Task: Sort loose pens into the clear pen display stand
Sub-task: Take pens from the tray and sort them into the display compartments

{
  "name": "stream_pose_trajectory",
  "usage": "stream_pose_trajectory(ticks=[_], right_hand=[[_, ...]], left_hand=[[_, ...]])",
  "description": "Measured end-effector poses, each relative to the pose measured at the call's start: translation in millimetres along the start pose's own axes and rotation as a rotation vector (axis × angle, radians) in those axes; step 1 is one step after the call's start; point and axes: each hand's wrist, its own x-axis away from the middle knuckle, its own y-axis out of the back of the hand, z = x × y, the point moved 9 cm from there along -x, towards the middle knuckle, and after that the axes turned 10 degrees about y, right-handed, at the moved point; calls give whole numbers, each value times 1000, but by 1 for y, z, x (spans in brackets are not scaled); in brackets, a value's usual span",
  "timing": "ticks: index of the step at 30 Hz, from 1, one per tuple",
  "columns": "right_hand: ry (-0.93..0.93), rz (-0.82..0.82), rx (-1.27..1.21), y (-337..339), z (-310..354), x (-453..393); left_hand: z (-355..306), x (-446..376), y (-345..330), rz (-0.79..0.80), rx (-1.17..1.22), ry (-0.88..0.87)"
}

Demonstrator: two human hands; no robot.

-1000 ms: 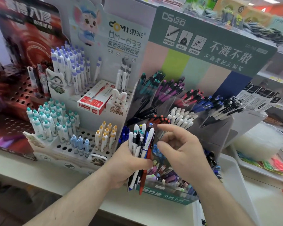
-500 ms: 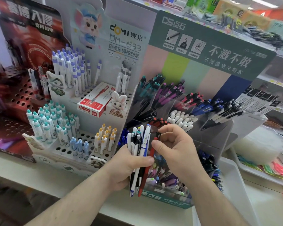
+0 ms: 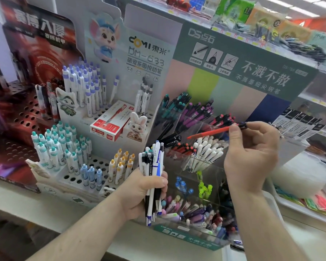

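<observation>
Left hand (image 3: 143, 193) gripped a bunch of pens (image 3: 153, 178); right hand (image 3: 252, 157), at two o'clock, pinched a red pen (image 3: 209, 133) over the clear stand (image 3: 201, 185).

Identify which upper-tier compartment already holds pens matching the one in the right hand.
The red-and-black pens' compartment, right beside the pinched red pen; its neighbours hold teal or purple.

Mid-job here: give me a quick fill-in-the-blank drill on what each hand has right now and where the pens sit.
1. The right hand pinches a single pen whose barrel is ____ in colour.
2. The bundle of pens is gripped by the ____ hand.
3. The red box lies on the white display next to a ____ figurine.
4. The white-capped pens stand in the ____ pen stand.

Missing words: red; left; rabbit; clear
</observation>
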Motion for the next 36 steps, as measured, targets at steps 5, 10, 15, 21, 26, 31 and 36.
stream_pose_trajectory(ticks=[5,10,15,21,26,31,36], right_hand=[[158,187,135,-33,-1,17],[87,424,293,-65,-19,34],[17,673,413,-84,-30,46],[-97,705,297,-83,-15,40],[-433,866,-182,-89,8,72],[-272,858,-105,-88,23,87],[-155,961,-100,-95,33,97]], left_hand=[[-4,1,-1,5,-46,-25],[-9,5,-2,23,-162,-60],[-17,8,-2,-21,-289,-114],[-20,6,7,-109,-379,-142],[-22,7,6,-97,-410,-140],[-20,4,8,-121,-407,-115],[-22,4,9,-183,-397,-130]])
